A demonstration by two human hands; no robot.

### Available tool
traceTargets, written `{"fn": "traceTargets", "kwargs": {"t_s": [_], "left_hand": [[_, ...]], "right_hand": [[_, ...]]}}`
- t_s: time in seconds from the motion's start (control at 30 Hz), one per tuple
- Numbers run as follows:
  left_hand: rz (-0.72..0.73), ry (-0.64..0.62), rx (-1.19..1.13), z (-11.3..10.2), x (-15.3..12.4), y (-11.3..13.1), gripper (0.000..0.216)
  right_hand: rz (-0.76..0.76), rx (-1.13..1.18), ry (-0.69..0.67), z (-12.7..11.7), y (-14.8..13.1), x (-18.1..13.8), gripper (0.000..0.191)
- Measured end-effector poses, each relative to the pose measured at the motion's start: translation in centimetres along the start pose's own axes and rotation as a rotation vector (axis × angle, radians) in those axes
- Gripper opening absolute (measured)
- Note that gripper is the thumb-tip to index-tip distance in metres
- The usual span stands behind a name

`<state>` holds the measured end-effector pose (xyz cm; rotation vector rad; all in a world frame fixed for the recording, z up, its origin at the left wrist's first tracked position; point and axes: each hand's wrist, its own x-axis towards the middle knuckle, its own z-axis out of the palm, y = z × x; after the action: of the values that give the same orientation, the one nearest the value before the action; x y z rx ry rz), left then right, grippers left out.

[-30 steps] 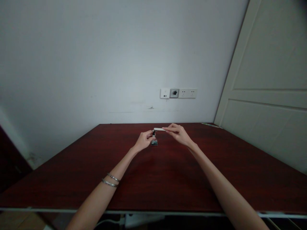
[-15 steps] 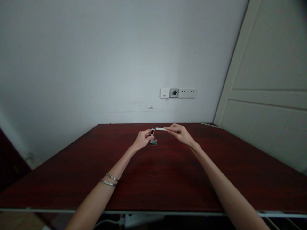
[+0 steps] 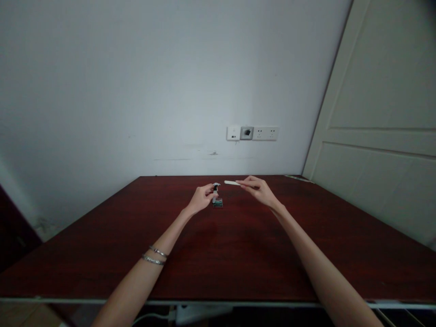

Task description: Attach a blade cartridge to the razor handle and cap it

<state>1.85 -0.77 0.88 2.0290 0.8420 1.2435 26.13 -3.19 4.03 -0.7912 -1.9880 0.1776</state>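
My left hand (image 3: 200,199) is far out over a dark red table (image 3: 218,254), with its fingers pinched round the top of a small upright object (image 3: 215,193), too small to name. The object's dark base (image 3: 217,203) rests on the table. My right hand (image 3: 258,190) is closed on a thin white stick (image 3: 232,183), held level and pointing left. The stick's tip stops a little to the right of the small object's top, apart from it. Two metal bangles (image 3: 155,255) sit on my left forearm.
A white wall stands behind the table with a row of sockets (image 3: 252,133). A white door (image 3: 381,122) fills the right side. A thin flat strip (image 3: 298,178) lies at the table's far right corner. Cables and a white power strip (image 3: 200,312) show below the near edge.
My right hand has drawn the white stick to the right, away from the small object's top, which it met a second ago. My left hand has barely moved.
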Motion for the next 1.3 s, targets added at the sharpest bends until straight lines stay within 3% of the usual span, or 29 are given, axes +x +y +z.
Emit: {"fn": "traceTargets", "kwargs": {"t_s": [0.17, 0.3, 0.53, 0.73, 0.9, 1.03, 1.13, 1.3], "left_hand": [[0.018, -0.039, -0.026, 0.7, 0.0, 0.0, 0.02], [-0.001, -0.029, -0.053, 0.6, 0.1, 0.1, 0.02], [-0.015, -0.026, -0.033, 0.5, 0.1, 0.2, 0.019], [-0.015, -0.033, -0.04, 0.3, 0.1, 1.0, 0.016], [-0.174, -0.041, -0.161, -0.2, 0.2, 1.6, 0.016], [-0.331, -0.114, -0.23, 0.5, -0.2, 2.2, 0.016], [-0.359, -0.144, -0.253, 1.0, -0.4, 2.6, 0.017], [-0.355, -0.116, -0.266, 0.3, -0.3, 3.1, 0.017]], "right_hand": [[-0.061, -0.004, -0.001, 1.1, -1.2, 0.4, 0.027], [-0.069, -0.006, -0.026, 0.8, -0.5, 0.1, 0.027], [-0.043, 0.036, 0.054, 0.9, -0.7, -0.3, 0.027], [-0.077, 0.068, 0.006, 1.6, -0.8, -0.3, 0.029], [0.0, 0.046, 0.066, 0.9, 0.9, -0.8, 0.029], [-0.015, -0.018, 0.155, 2.1, -0.2, -0.5, 0.031], [-0.007, -0.135, 0.121, 2.6, -0.8, -0.4, 0.03], [0.022, -0.263, 0.129, 1.4, 0.8, -0.9, 0.03]]}}
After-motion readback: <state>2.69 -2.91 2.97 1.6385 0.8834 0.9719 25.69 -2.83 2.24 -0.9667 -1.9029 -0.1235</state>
